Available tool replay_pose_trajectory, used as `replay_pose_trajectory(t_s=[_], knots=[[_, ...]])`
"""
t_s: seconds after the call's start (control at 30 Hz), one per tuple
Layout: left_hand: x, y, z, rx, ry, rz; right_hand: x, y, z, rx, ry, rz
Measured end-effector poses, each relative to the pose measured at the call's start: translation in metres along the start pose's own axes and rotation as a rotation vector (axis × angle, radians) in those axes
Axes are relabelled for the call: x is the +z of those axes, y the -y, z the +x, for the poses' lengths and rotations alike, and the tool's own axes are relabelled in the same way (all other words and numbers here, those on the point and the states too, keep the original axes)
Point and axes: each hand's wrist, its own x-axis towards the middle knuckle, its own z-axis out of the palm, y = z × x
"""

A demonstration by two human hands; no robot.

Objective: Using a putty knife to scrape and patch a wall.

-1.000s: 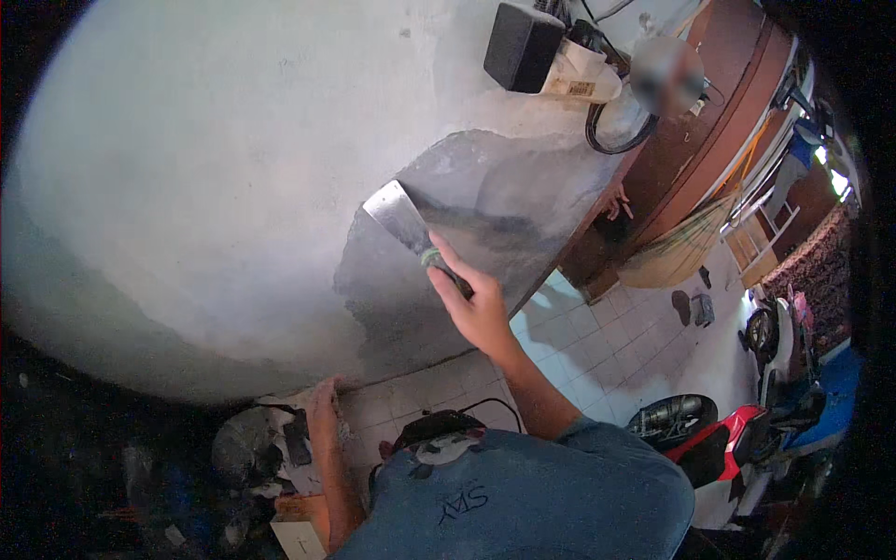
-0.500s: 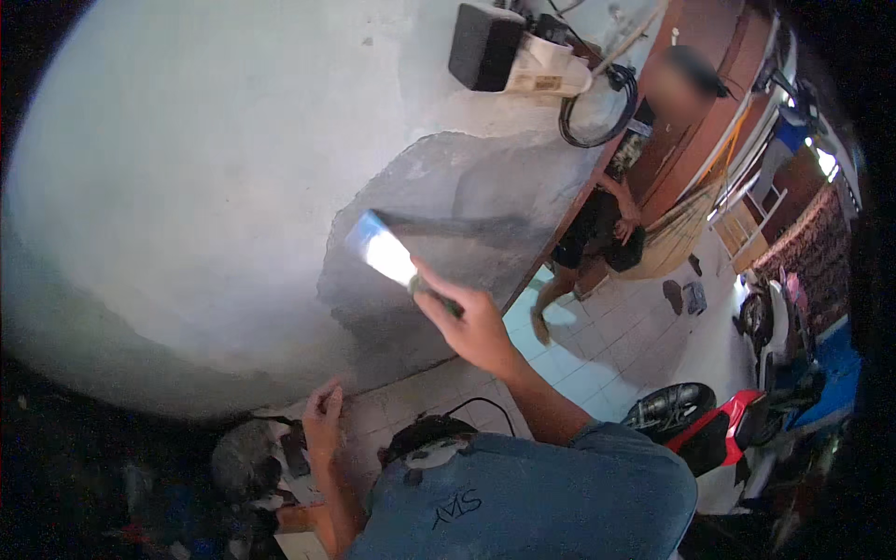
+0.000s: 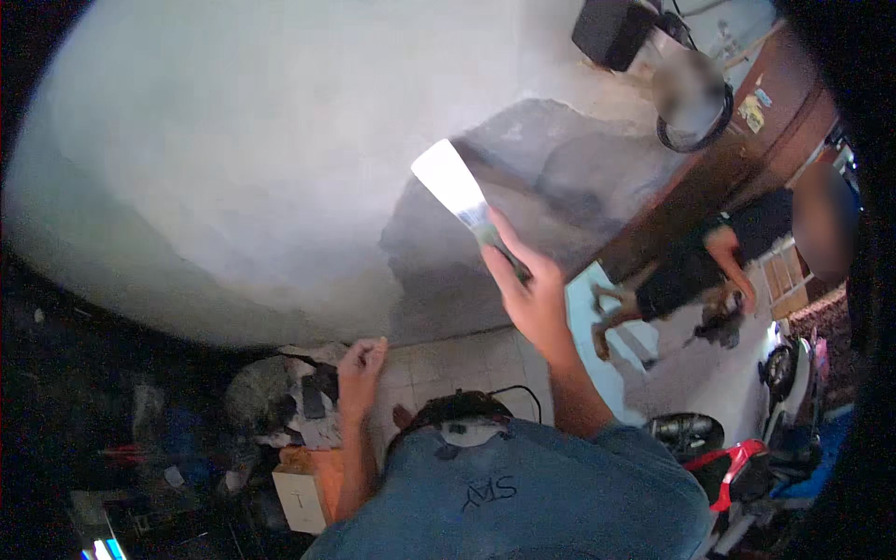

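My right hand (image 3: 534,291) is closed round the dark green handle of a putty knife (image 3: 450,183). Its broad blade shines white and points up and left in front of the wall. Behind it lies a darker grey patch (image 3: 439,252) with a ragged edge; whether the blade touches the wall, I cannot tell. Low on the left, my left hand (image 3: 362,362) is raised near the foot of the wall. Its fingers are loosely bent and nothing shows in them.
A black box-shaped device (image 3: 613,33) and a coiled black cable (image 3: 695,140) hang at the upper right. Another person (image 3: 700,271) bends over on the right. Beyond are red-and-black motorbike parts (image 3: 728,462). A cardboard box (image 3: 301,495) stands lower left, by a grey sack-like bundle (image 3: 257,397).
In the view, the putty knife and my right hand have shifted right and the blade now points more upward. My left hand is slightly higher. The other person has moved away from the doorway.
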Motion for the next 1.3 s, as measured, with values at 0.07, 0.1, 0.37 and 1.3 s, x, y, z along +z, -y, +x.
replay_pose_trajectory(t_s=[0.07, 0.1, 0.37, 1.3], knots=[[0.004, 0.001, -0.01, 0.012, -0.012, -0.05, -0.015, 0.001, -0.009, 0.066, -0.012, 0.007], [0.003, -0.002, -0.011, 0.012, -0.013, -0.052, -0.019, 0.005, -0.01, 0.157, -0.029, -0.008], [-0.01, -0.013, -0.011, -0.157, -0.043, -0.076, -0.006, -0.014, -0.006, 0.187, 0.029, -0.004], [0.023, 0.039, 0.118, -0.055, 0.085, -0.073, 0.036, -0.107, 0.061, 0.026, 0.068, -0.239]])
